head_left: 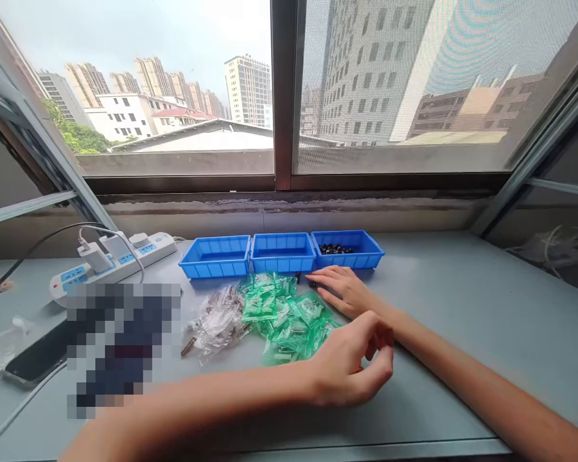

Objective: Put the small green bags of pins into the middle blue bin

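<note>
My right hand (343,290) lies low over the table with its fingers stretched out and apart. Its fingertips are at a small black piece (313,283), just in front of the blue bins; whether they touch it I cannot tell. Nearer to me, my left hand (354,362) is curled, thumb towards the bent fingers, and whatever may be inside is hidden. Beside both hands lies a pile of green plastic packets (289,324) with small pale parts in them. To its left are clear plastic packets (219,324) holding brownish, rod-like parts.
Three blue bins stand in a row: a left bin (215,273), a middle bin (283,263) and a right bin (361,260) with small black pieces inside. A power strip (147,256) with chargers, cables and a phone (38,359) lies left. A window frame (283,96) rises behind.
</note>
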A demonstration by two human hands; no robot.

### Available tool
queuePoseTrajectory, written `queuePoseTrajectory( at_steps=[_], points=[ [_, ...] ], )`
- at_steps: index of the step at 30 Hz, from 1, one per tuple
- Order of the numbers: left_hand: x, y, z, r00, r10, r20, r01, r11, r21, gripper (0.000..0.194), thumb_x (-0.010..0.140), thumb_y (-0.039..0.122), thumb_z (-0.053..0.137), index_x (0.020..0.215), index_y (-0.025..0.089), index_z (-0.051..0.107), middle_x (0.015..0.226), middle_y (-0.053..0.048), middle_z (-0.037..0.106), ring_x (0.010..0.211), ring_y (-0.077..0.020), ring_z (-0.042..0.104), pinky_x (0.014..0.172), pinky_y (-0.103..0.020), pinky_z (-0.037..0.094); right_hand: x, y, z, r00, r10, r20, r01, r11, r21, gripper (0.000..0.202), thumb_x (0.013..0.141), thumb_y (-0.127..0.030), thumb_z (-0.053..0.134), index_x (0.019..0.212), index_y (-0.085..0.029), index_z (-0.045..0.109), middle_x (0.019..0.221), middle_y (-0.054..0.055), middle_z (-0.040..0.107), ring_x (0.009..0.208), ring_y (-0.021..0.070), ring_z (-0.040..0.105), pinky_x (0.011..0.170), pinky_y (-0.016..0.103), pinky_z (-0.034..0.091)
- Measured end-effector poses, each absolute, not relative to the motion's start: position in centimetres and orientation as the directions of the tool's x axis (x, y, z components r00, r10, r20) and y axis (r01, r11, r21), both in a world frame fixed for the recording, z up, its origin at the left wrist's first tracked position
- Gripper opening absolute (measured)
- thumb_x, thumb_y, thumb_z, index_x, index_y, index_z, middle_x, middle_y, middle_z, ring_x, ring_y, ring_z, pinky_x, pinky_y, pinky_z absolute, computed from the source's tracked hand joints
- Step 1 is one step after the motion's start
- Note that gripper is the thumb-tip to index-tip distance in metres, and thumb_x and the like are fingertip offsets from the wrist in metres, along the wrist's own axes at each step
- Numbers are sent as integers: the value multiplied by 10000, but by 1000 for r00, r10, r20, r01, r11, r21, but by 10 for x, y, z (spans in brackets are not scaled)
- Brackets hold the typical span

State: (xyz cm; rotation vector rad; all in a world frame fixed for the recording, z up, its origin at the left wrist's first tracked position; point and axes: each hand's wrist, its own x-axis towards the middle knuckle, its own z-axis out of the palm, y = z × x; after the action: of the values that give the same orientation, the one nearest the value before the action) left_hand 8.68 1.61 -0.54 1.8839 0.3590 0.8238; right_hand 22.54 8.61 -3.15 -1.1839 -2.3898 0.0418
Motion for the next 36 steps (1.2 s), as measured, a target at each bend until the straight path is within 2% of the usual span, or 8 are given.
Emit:
queuePoseTrajectory(
  at_steps=[4, 7, 14, 21, 23, 26, 30, 36],
  points=[
    [87, 17, -4, 701, 614, 363, -97, -423, 901, 80, 791, 257, 422, 774, 191, 381, 679, 14, 407, 621, -116, 392, 569, -255, 315, 226, 88, -35, -533, 730, 428, 728, 653, -208, 334, 935, -234, 407, 1157, -203, 655, 1112, 82, 683, 1043, 239, 575, 889, 417, 427],
    [88, 18, -1, 677, 651, 342, -82, -396, 915, 128, 805, 306, 417, 759, 190, 387, 685, 9, 409, 631, -119, 382, 588, -262, 310, 226, 88, -37, -529, 712, 462, 720, 665, -200, 321, 940, -244, 432, 1173, -246, 652, 1116, 68, 679, 1043, 227, 579, 893, 402, 431],
    [92, 23, -4, 614, 749, 250, -83, -254, 964, 191, 794, 362, 425, 717, 194, 375, 635, 29, 373, 605, -113, 327, 592, -259, 286, 225, 87, -33, -546, 724, 421, 712, 666, -222, 256, 929, -262, 483, 1011, -252, 725, 1022, 66, 701, 966, 229, 606, 852, 395, 446],
    [97, 31, -10, 513, 853, 98, -209, 13, 978, 210, 696, 388, 446, 664, 197, 365, 556, 50, 376, 504, -83, 332, 530, -238, 270, 228, 79, -25, -430, 792, 434, 760, 577, -299, 220, 854, -196, 523, 947, -226, 720, 923, 72, 711, 848, 240, 611, 738, 400, 466],
    [97, 32, -9, 497, 865, 76, -230, 47, 972, 230, 669, 407, 462, 653, 194, 378, 546, 49, 387, 492, -78, 345, 521, -233, 274, 227, 79, -26, -348, 807, 476, 746, 547, -381, 235, 832, -206, 523, 968, -215, 715, 903, 78, 710, 836, 241, 621, 736, 404, 480],
    [98, 33, -7, 477, 877, 50, -248, 80, 965, 268, 652, 447, 467, 647, 190, 390, 552, 45, 400, 474, -72, 358, 501, -226, 281, 223, 79, -24, -166, 854, 494, 617, 480, -623, 253, 800, -265, 530, 975, -215, 706, 896, 64, 718, 828, 224, 649, 761, 393, 505],
    [100, 36, -8, 453, 891, 23, -286, 121, 951, 337, 664, 506, 471, 686, 203, 326, 547, 61, 393, 443, -66, 359, 467, -209, 268, 219, 76, -12, -4, 946, 324, 307, 310, -900, 349, 699, -396, 617, 973, -192, 686, 901, 69, 734, 872, 241, 680, 753, 381, 526],
    [99, 38, -7, 373, 928, -24, -357, 167, 919, 436, 709, 600, 475, 755, 215, 275, 555, 91, 369, 423, -58, 349, 446, -191, 265, 219, 69, 7, 119, 975, 186, 5, 187, -982, 404, 573, -426, 703, 907, -201, 668, 799, 38, 730, 876, 219, 683, 844, 362, 513]
  ],
)
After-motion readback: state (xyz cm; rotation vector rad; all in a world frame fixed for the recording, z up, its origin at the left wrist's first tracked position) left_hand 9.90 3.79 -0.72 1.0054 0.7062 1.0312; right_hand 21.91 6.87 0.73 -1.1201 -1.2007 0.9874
